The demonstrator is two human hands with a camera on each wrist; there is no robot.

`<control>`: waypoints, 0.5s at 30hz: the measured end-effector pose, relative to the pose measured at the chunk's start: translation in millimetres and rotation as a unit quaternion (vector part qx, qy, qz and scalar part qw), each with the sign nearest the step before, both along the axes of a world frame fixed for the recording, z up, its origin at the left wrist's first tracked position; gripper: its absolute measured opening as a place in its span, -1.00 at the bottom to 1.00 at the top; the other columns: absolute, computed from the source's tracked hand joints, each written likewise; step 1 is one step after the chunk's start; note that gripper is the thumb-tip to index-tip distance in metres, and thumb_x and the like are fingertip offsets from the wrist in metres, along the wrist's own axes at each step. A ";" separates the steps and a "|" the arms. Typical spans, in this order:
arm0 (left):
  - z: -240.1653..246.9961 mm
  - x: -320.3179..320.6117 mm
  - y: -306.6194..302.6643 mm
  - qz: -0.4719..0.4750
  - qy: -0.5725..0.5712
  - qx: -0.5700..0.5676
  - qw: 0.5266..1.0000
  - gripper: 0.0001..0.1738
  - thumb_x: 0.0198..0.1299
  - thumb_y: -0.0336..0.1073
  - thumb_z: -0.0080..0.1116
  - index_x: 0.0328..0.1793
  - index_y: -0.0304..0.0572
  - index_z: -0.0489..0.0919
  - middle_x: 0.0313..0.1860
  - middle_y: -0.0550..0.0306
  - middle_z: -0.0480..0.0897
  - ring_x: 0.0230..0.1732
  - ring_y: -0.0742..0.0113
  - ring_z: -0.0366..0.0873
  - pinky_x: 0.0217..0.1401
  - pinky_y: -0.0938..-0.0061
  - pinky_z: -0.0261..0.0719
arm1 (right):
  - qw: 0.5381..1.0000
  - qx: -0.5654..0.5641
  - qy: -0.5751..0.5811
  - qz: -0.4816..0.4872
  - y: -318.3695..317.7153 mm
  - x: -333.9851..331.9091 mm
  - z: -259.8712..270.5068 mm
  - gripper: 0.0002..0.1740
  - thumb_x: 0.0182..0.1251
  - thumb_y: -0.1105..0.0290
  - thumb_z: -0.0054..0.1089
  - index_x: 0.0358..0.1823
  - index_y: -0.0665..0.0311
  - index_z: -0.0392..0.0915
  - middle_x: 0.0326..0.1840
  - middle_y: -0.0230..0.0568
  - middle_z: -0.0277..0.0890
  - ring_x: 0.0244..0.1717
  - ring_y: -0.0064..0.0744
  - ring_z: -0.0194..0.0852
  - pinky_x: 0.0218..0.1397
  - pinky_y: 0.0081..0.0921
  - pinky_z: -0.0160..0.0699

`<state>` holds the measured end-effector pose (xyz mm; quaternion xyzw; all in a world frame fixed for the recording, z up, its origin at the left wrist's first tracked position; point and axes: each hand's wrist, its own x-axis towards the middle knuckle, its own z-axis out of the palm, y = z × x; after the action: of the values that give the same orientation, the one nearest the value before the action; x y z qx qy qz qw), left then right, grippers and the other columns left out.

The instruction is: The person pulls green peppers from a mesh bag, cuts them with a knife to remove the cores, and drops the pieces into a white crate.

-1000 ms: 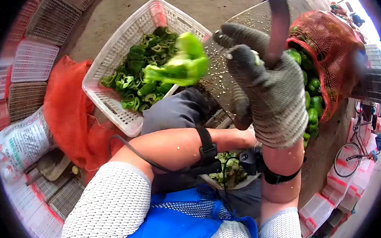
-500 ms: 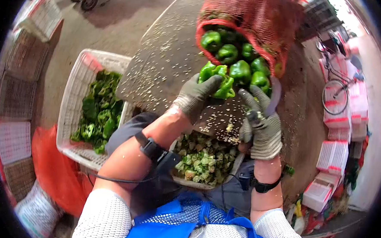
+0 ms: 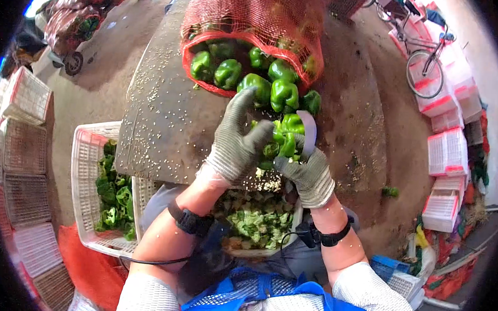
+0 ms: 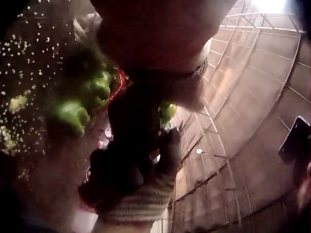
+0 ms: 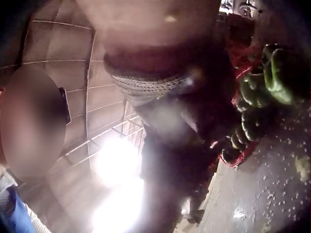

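On the desk (image 3: 166, 123), a red mesh sack (image 3: 250, 20) lies with its mouth toward the person and green peppers (image 3: 283, 95) spill out of it. A white basket (image 3: 82, 163) of cut pepper sits at the desk's left edge, and a tub (image 3: 298, 217) of cores sits in the lap.

The left hand (image 3: 235, 146) is gloved. Its grip is loose, with fingers straight over the spilled peppers and the thumb against one pepper (image 3: 288, 129) just in front of the sack mouth. The right hand (image 3: 310, 178) has its grip closed on a knife (image 3: 308, 133), blade up beside that same pepper.

Risks, as judged:
- The blade is very near the left thumb, so a slip on the glossy skin could nick the glove.
- The pile is loose and could roll off the desk edge if nudged.
- The loose seeds (image 3: 148, 150) make the surface slick.

Both wrist views are too blurred to confirm finger contact.
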<state>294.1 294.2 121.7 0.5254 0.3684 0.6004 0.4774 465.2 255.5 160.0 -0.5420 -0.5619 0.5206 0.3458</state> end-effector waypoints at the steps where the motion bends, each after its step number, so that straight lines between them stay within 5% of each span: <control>1: 7.9 1.2 1.1 0.013 0.070 0.038 0.997 -0.35 0.07 -0.30 0.48 0.28 -0.30 0.49 0.09 -0.05 0.59 0.10 0.26 0.55 0.23 0.43 0.49 | 1.000 -0.018 0.025 -0.001 -2.4 6.0 -7.7 -0.32 0.13 0.28 0.47 0.28 0.33 0.46 -0.08 -0.27 0.67 -0.08 -0.51 0.58 0.07 -0.45 0.57; 2: 12.6 2.1 0.9 -0.056 0.123 0.077 0.988 -0.51 0.00 -0.28 0.52 0.05 -0.28 0.60 -0.11 0.05 0.63 -0.08 0.27 0.58 0.05 0.42 0.56 | 0.999 -0.008 0.033 0.010 -2.4 14.1 -19.3 -0.27 0.12 0.28 0.47 0.33 0.31 0.41 -0.08 -0.26 0.68 -0.08 -0.49 0.58 0.07 -0.44 0.57; 5: 4.6 11.0 -2.7 -0.096 0.282 0.053 0.953 -0.72 0.16 -0.30 0.43 -0.11 -0.26 0.59 -0.35 0.20 0.60 -0.30 0.37 0.56 -0.20 0.45 0.57 | 0.999 0.027 0.039 0.019 -1.0 31.4 -43.1 -0.09 0.10 0.30 0.43 0.50 0.20 0.17 -0.12 -0.21 0.68 -0.12 -0.38 0.62 0.03 -0.40 0.59; 7: -2.3 32.8 -11.8 -0.085 0.137 -0.136 0.978 -0.78 0.25 -0.30 0.36 -0.12 -0.25 0.58 -0.36 0.26 0.59 -0.34 0.46 0.52 -0.28 0.51 0.54 | 0.999 0.047 0.017 0.004 3.2 36.4 -46.5 0.03 0.08 0.33 0.39 0.58 0.10 -0.01 -0.18 -0.18 0.68 -0.22 -0.31 0.64 -0.06 -0.36 0.61; 8: -6.2 43.5 -14.5 -0.074 0.066 -0.231 0.968 -0.81 0.29 -0.30 0.32 -0.13 -0.25 0.58 -0.37 0.28 0.58 -0.37 0.50 0.50 -0.32 0.53 0.53 | 0.999 0.053 0.005 -0.008 3.4 39.1 -50.6 -0.02 0.09 0.33 0.38 0.55 0.10 0.04 -0.23 -0.19 0.67 -0.28 -0.32 0.62 -0.14 -0.34 0.60; 12: -16.8 57.2 -9.2 -0.052 -0.059 -0.291 0.953 -0.84 0.42 -0.27 0.17 -0.21 -0.17 0.54 -0.40 0.34 0.55 -0.41 0.64 0.41 -0.41 0.63 0.44 | 0.995 0.011 0.048 -0.085 6.9 42.0 -34.5 -0.29 0.10 0.31 0.37 0.35 0.15 0.36 -0.38 -0.24 0.64 -0.44 -0.37 0.56 -0.32 -0.33 0.56; 13: -19.9 62.7 -5.3 -0.016 -0.080 -0.308 0.948 -0.81 0.43 -0.21 0.15 -0.21 -0.14 0.54 -0.40 0.35 0.53 -0.39 0.64 0.41 -0.36 0.63 0.45 | 0.998 -0.014 0.010 -0.066 7.4 47.4 -37.8 -0.61 0.11 0.28 0.38 -0.01 0.21 0.60 -0.45 -0.29 0.62 -0.45 -0.42 0.55 -0.32 -0.37 0.56; 15: -38.9 63.9 1.6 -0.033 -0.128 -0.305 0.943 -0.75 0.45 -0.13 0.13 -0.16 -0.15 0.54 -0.33 0.33 0.54 -0.33 0.58 0.45 -0.27 0.59 0.49 | 0.995 -0.028 0.023 -0.097 6.0 48.3 -42.6 -0.72 0.11 0.27 0.38 -0.17 0.21 0.64 -0.48 -0.29 0.61 -0.44 -0.44 0.55 -0.32 -0.38 0.56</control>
<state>357.9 295.8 82.8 0.2849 0.4521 0.5053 0.6775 513.5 261.5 117.5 -0.5911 -0.4835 0.5124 0.3927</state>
